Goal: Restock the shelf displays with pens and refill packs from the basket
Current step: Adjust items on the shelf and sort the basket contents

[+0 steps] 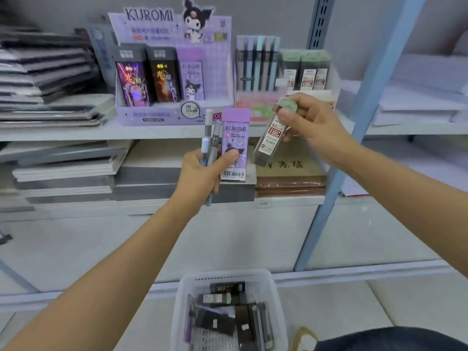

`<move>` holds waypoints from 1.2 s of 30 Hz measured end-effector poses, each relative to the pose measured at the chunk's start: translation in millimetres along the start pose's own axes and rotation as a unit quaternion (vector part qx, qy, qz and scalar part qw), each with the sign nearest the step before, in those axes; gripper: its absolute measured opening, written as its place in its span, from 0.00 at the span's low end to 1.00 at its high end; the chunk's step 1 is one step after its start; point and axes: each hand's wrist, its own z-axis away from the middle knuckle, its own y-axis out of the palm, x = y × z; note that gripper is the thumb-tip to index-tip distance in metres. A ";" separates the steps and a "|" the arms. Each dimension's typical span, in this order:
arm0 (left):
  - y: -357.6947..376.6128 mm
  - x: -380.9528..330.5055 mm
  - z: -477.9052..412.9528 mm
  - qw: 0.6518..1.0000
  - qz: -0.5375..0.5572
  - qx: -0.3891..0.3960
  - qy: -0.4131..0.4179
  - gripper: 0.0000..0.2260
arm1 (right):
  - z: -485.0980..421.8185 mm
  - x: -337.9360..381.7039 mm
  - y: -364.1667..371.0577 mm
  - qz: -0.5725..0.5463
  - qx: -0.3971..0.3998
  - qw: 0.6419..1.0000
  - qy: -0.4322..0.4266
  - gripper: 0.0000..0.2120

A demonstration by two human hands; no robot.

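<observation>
My left hand point(202, 173) grips a purple Kuromi refill pack point(235, 138) together with two or three pens point(210, 138), held upright in front of the shelf. My right hand point(311, 122) pinches a dark refill pack with a green cap point(272, 138), tilted, just below the green-capped packs point(307, 69) standing in a pink display. The purple Kuromi display box point(174, 72) holds three packs and has free room on its right side. A row of pens point(257, 63) stands in the pink display. The white basket point(276, 300) on the floor below holds several packs and pens.
Stacks of notebooks point(50, 79) fill the shelf's left side and the shelf below point(76, 173). A blue shelf upright point(354, 138) runs down on the right. Brown pads point(291, 178) lie on the lower shelf under my right hand. White paper stacks point(417, 97) sit on the right shelf.
</observation>
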 end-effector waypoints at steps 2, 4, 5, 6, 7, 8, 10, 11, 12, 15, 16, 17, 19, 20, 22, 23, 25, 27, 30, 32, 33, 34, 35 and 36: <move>9.0 -21.1 -11.7 1.000 -0.003 0.006 0.026 0.17 | -8.9 21.6 -25.1 0.013 -0.036 0.999 -0.036 0.04; 17.0 -36.8 -21.2 0.999 -0.006 0.013 0.044 0.17 | -18.6 39.6 -49.4 0.025 -0.078 0.995 -0.064 0.04; 20.7 -44.0 -25.4 0.999 -0.006 0.013 0.049 0.17 | -24.0 47.5 -61.6 0.034 -0.100 0.991 -0.077 0.04; 24.5 -50.6 -29.4 0.999 -0.006 0.013 0.053 0.18 | -29.4 53.6 -73.8 0.044 -0.121 0.988 -0.087 0.04; 28.2 -56.4 -33.2 0.998 -0.007 0.012 0.056 0.17 | -34.8 58.0 -85.7 0.056 -0.137 0.985 -0.093 0.04; 31.8 -61.7 -36.5 0.998 -0.010 0.013 0.062 0.17 | -40.2 60.9 -96.5 0.071 -0.150 0.981 -0.097 0.03; 37.4 -69.6 -42.4 0.997 -0.014 0.013 0.071 0.15 | -50.1 62.2 -113.4 0.107 -0.169 0.975 -0.095 0.04; 39.3 -72.2 -44.7 0.997 -0.015 0.012 0.074 0.15 | -54.5 60.9 -119.5 0.126 -0.178 0.972 -0.091 0.04; 40.7 -74.2 -46.7 0.997 -0.015 0.011 0.075 0.16 | -58.7 58.8 -124.0 0.147 -0.183 0.968 -0.086 0.04; 43.8 -76.6 -52.3 0.998 -0.001 0.011 0.068 0.15 | -70.4 51.3 -129.7 0.221 -0.170 0.958 -0.064 0.08; 44.9 -77.5 -54.0 0.998 0.002 0.014 0.067 0.15 | -73.3 49.3 -129.5 0.240 -0.157 0.956 -0.058 0.08; 45.6 -78.3 -55.6 0.998 0.001 0.018 0.067 0.16 | -75.5 48.0 -128.3 0.255 -0.142 0.955 -0.056 0.07; 46.8 -80.9 -57.8 0.997 -0.004 0.026 0.071 0.16 | -79.2 45.2 -126.0 0.289 -0.113 0.949 -0.056 0.04; 47.2 -82.3 -58.3 0.997 -0.005 0.031 0.071 0.16 | -80.8 44.1 -125.6 0.311 -0.101 0.944 -0.055 0.04; 47.5 -84.7 -59.2 0.997 -0.006 0.040 0.072 0.16 | -85.0 41.9 -126.0 0.336 -0.086 0.937 -0.042 0.03; 47.6 -85.1 -59.9 0.997 -0.004 0.043 0.071 0.15 | -87.1 41.2 -126.9 0.338 -0.082 0.937 -0.034 0.03; 47.5 -85.6 -60.8 0.997 0.003 0.046 0.068 0.13 | -90.7 41.8 -128.2 0.333 -0.077 0.940 -0.023 0.04; 47.1 -85.0 -61.3 0.997 0.003 0.048 0.067 0.12 | -93.7 43.2 -129.6 0.333 -0.079 0.939 -0.026 0.04; 45.9 -83.8 -62.0 0.997 0.006 0.050 0.064 0.13 | -97.5 44.5 -130.1 0.333 -0.082 0.939 -0.025 0.04; 45.1 -82.8 -63.0 0.997 0.008 0.048 0.059 0.12 | -99.0 43.0 -129.2 0.333 -0.033 0.942 0.025 0.04; 44.9 -82.5 -63.2 0.997 0.007 0.047 0.057 0.12 | -99.4 41.7 -128.7 0.338 -0.005 0.940 0.054 0.04; 44.6 -82.2 -63.4 0.997 0.005 0.047 0.055 0.12 | -100.0 39.7 -128.7 0.344 0.011 0.936 0.073 0.05; 44.3 -81.9 -63.6 0.997 0.004 0.048 0.053 0.12 | -100.8 37.9 -128.5 0.355 0.012 0.931 0.078 0.05; 44.1 -81.4 -64.0 0.998 0.005 0.048 0.051 0.11 | -101.7 36.6 -127.8 0.375 0.004 0.924 0.074 0.06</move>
